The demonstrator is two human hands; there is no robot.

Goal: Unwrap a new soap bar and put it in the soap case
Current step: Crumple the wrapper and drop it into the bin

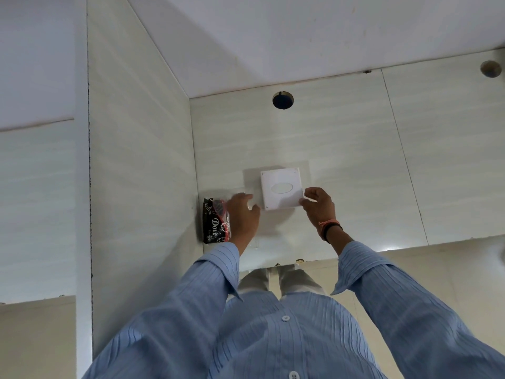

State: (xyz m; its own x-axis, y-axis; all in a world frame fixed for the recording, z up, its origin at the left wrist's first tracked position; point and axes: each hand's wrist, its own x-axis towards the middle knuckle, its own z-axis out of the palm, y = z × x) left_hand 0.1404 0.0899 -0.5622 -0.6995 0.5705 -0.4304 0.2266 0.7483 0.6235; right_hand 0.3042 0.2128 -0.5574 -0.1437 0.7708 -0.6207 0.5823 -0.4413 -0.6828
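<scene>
Case (pixel 281 188), white, square w/ oval window in its lid, sits on the tiled counter (pixel 355 149) as the landmark; both hands meet it at its near edge, prob. to steady it and lift the lid. Right hand (pixel 318 205) pinches the case's near-right corner btwn thumb and fingers, while left hand (pixel 243 217) lies at the near-left corner, fingers loosely curled, whether it actually grips anything I can't tell. Dove soap pack (pixel 214 221), black and unopened, lies left of the case against the side wall, just beside the left hand, parked there so both hands are free for the lid first.
</scene>
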